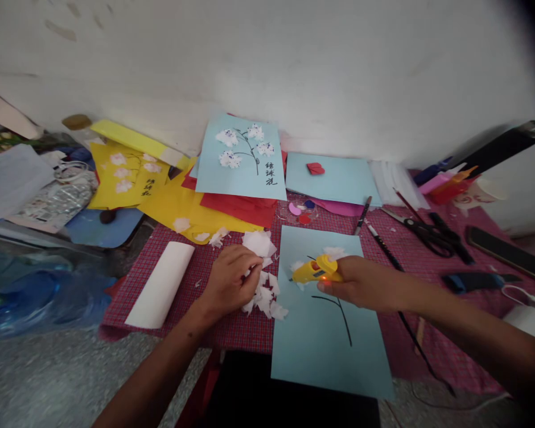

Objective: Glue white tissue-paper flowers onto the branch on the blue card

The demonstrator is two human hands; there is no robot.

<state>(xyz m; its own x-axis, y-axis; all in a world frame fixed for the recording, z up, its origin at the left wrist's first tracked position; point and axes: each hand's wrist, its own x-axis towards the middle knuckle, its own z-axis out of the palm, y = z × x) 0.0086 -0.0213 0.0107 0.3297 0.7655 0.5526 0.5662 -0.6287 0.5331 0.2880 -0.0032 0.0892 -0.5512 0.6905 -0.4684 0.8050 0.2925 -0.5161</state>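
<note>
My right hand (361, 282) grasped the yellow plastic glue gun (312, 271), likely light, best held by its handle; what my left hand (230, 279) held, I couldn't tell.

Yellow glue gun (310, 271), light-blue sheet (312, 351) with black lines (345, 323), white paper scraps (264, 297); tablecloth (236, 333) I read as red check.

Around the yellow glue gun (312, 271) we see dim, soft light and faint shadows; well to its upper right, the view blurs black.
</note>
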